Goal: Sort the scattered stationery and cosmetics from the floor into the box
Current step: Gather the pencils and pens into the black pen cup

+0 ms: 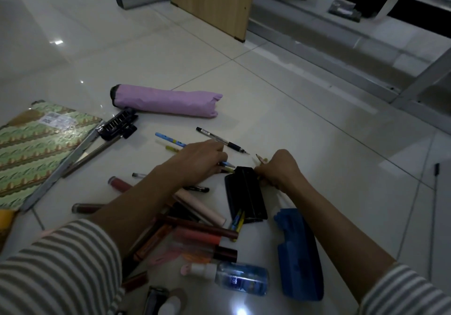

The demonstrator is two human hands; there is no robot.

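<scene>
Underneath everything, a pale tiled floor (292,119) carries the scatter. Largest on it is a green patterned notebook (41,148) at the far left, then a folded purple umbrella (166,102) lying beyond the hands, and a blue case (300,253) beside the right forearm. Just left of that case lies the black box (244,192), long and narrow, with blue and yellow pencils (238,222) poking from its near end. The left hand (200,158) reaches to the box's far end, fingers curled round a couple of pens (228,167) whose tips meet the box. The right hand (278,168) sits at the box's far right corner, fingers clenched round a pencil (260,159) that points away; whether it also holds the box I cannot tell. A clear bottle (244,279) of blue liquid lies nearest, close to a heap of lip gloss tubes (202,229) under the left forearm. A black pen (222,140) lies alone just past the left hand
</scene>
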